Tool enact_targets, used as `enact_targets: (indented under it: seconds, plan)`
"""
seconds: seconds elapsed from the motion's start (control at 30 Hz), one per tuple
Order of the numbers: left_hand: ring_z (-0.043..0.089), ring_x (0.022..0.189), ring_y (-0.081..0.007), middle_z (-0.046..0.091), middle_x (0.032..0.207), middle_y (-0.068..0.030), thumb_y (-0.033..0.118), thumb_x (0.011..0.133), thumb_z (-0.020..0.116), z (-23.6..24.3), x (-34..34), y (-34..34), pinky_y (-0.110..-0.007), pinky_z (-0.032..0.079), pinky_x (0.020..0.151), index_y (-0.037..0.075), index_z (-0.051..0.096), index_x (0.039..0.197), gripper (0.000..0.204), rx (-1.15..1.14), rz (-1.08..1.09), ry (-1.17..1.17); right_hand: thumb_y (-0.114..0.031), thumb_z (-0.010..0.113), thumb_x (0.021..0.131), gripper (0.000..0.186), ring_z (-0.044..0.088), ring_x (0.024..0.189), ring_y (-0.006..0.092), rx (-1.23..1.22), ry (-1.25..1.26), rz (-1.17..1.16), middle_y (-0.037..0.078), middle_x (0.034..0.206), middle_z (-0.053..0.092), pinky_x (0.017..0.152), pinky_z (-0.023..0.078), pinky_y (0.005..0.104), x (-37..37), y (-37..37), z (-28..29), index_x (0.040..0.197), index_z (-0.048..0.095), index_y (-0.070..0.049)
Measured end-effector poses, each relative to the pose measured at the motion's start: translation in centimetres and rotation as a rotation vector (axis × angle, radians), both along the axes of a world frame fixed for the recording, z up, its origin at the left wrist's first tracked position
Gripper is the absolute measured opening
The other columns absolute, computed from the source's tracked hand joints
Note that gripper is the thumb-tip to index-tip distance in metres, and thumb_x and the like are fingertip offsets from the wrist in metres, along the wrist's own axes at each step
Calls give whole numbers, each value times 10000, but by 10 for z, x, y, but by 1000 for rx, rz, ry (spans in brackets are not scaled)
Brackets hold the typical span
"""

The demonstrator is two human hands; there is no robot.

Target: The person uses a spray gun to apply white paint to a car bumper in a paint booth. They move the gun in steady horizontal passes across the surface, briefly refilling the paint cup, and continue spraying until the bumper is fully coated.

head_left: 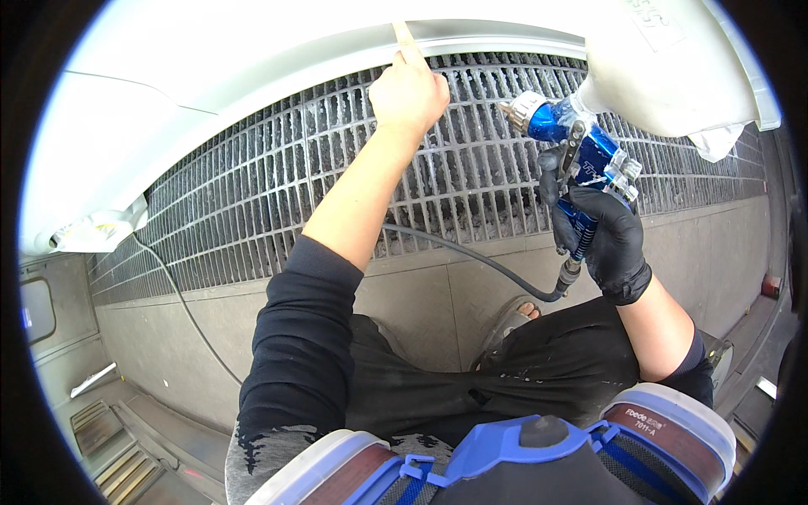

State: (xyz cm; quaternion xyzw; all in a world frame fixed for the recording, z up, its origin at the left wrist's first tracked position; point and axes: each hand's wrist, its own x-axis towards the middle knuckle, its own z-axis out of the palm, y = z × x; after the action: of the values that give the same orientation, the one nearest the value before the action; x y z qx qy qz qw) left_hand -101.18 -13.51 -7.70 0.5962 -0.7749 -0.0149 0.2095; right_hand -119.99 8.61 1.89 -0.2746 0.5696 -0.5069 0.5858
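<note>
My left hand (409, 97), bare, reaches up to the lower edge of a large glossy white panel (219, 59). Its index finger is stretched out against that edge, while the other fingers curl in; I see nothing held in it. Wearing a black glove, my right hand (613, 236) is closed round the handle of a blue spray gun (598, 156). The gun's silver nozzle faces left, and a whitish paint cup (673, 76) sits on top of it. A dark air hose (480, 257) joins the bottom of the handle.
Metal floor grating (295, 160) stretches under the panel, crusted with residue. Nearer lies grey flooring (412, 295), where my sandalled foot (509, 324) shows. A thin cable (181, 295) runs down at the left. My respirator (539, 446) fills the lower edge.
</note>
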Motion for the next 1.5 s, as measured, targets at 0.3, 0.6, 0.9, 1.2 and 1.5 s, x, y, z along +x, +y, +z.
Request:
enact_targets:
  seconds: [0.3,0.6,0.9,1.2,1.5]
  plan:
    - [740,792,-336,718,1047,-229,263,880,598,0,-1,1,-439,607,676,-110,27,1604,995,15,20,-12,-231,549,953,280,523,515,182,22,-70,33,92,639,579,576,445,303,-6,1,-2,961,644,32]
    - [738,783,-339,712,1066,-231,270,884,594,2,1,0,-443,610,666,-94,0,1612,1008,34,23,-61,-231,542,949,268,530,528,195,0,-100,142,99,647,581,591,453,315,-12,1,-3,935,637,20]
    - [735,785,-321,703,1069,-221,279,903,586,3,2,2,-418,610,660,-91,29,1617,978,27,17,-61,-177,599,938,191,540,504,147,-16,-127,118,62,624,599,522,430,274,-9,-1,-7,919,690,-10]
    - [732,774,-280,693,1071,-193,275,920,598,1,4,-2,-403,609,643,-120,73,1603,948,38,17,-116,-222,553,950,282,534,529,190,0,-79,104,107,658,590,588,452,307,-10,3,1,983,640,43]
    - [730,769,-284,698,1066,-195,273,918,582,0,3,0,-406,610,649,-96,61,1616,946,24,30,-75,-188,578,949,257,487,485,107,-9,-54,88,33,600,567,515,388,247,-8,3,5,1044,714,8]
